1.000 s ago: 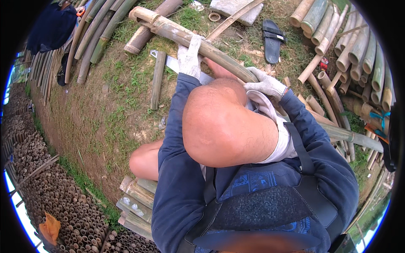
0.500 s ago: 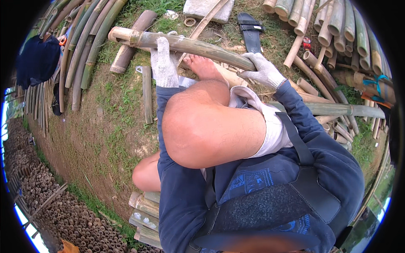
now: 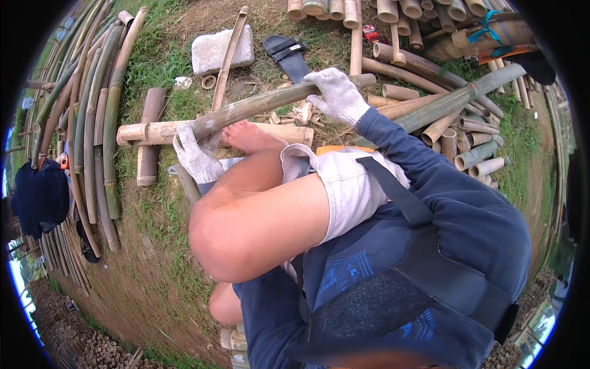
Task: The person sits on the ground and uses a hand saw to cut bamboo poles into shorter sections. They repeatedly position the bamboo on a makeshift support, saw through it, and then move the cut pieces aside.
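A greenish bamboo pole [image 3: 264,103] slants up to the right in front of me, held in both white-gloved hands. My left hand [image 3: 195,157] is closed around its lower left end. Near the other end my right hand [image 3: 337,95] grips from above, and a short stub of pole sticks out beyond it. Beneath the pole, a paler bamboo length [image 3: 166,132] lies across a thick brown bamboo piece [image 3: 151,135]. My bare foot [image 3: 253,136] rests against the pale length. A grey metal blade [image 3: 230,163] shows partly beside my left wrist.
Long bamboo poles [image 3: 112,147] lie at left beside a dark cloth [image 3: 40,197]. Cut bamboo pieces [image 3: 476,154] are heaped at right, with more stacked at the far right. Ahead are a stone block [image 3: 222,50], a black sandal [image 3: 287,56] and a split bamboo strip [image 3: 231,55].
The held pole has tilted, its left end dropping and its right end rising. My view has swung to the right. Both hands still grip the pole.
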Motion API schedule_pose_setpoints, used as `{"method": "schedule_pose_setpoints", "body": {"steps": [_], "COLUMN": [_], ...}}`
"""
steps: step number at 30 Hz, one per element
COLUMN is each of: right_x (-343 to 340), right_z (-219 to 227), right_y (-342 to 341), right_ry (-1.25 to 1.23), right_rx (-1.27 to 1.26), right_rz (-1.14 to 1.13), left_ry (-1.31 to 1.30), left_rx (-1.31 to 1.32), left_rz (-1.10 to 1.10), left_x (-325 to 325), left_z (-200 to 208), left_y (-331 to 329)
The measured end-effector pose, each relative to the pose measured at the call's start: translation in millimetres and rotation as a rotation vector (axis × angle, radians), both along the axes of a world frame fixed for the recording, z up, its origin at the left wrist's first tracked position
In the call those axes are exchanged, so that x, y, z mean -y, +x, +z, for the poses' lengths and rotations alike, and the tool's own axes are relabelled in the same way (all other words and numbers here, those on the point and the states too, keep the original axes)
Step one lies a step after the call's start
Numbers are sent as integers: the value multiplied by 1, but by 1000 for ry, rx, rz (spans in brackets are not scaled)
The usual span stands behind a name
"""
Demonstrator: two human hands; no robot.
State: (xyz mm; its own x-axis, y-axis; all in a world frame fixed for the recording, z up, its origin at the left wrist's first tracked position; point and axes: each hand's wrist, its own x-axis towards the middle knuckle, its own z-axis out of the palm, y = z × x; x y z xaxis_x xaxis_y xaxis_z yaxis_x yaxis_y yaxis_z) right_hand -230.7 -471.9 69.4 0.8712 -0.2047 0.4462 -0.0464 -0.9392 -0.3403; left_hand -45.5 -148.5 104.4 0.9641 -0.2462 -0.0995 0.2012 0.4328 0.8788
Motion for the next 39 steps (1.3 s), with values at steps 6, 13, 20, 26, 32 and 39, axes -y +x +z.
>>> {"method": "schedule_pose_setpoints", "body": {"steps": [6,13,20,26,32,39], "right_x": [-50,-61,-40,-25,-18,-11], "right_z": [-24,-49,-38,-42,-40,-25], "right_y": [-9,-1,-3,-6,-11,-31], "right_ry": [681,2211,2504,2549,2448,2264], "right_rx": [-601,-396,-88,35,99,115], "right_rz": [297,75,180,71,-59,-24], "left_ry": [-28,-63,-75,22,99,384], "left_rx": [-68,-173,-281,-380,-309,-288], "left_rz": [-48,-94,-111,-150,-344,-532], "left_x": [11,20,27,36,33,31], "left_z": [-28,-57,-73,-92,-88,-64], "left_y": [0,3,0,2,-5,-12]}}
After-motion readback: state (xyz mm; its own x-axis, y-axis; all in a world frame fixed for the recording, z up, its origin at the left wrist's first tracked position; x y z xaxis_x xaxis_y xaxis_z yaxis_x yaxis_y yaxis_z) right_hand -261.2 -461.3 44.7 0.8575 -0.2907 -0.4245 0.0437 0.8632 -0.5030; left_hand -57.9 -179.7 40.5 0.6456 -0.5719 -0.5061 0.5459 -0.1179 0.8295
